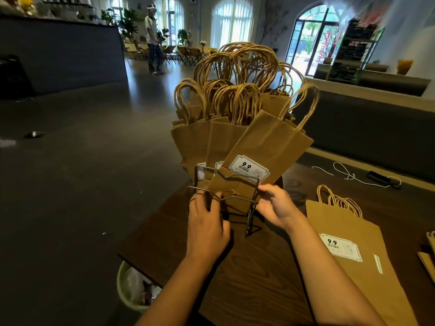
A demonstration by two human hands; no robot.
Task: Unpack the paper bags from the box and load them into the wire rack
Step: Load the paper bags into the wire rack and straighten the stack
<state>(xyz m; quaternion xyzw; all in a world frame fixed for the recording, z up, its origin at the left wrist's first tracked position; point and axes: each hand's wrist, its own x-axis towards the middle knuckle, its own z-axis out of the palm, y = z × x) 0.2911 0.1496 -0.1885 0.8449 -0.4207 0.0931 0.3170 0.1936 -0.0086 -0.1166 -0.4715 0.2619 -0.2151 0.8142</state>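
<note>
Fingers: left hand (pixel 207 222) grips the black wire rack (pixel 226 191); right hand (pixel 274 205) pinches the frontmost brown paper bag (pixel 266 149). Step: seating that bag, judged. Next: the flat brown paper bag (pixel 353 250) near the surface's right edge.

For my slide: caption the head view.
Both hands steady the wire rack packed with paper bags.

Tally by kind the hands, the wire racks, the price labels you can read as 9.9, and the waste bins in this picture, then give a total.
Hands: 2 (left hand, right hand)
Wire rack: 1
Readable 9.9 labels: 2 (on the front racked bag, on the bag lying flat)
Waste bin: 1
Total: 6
</note>
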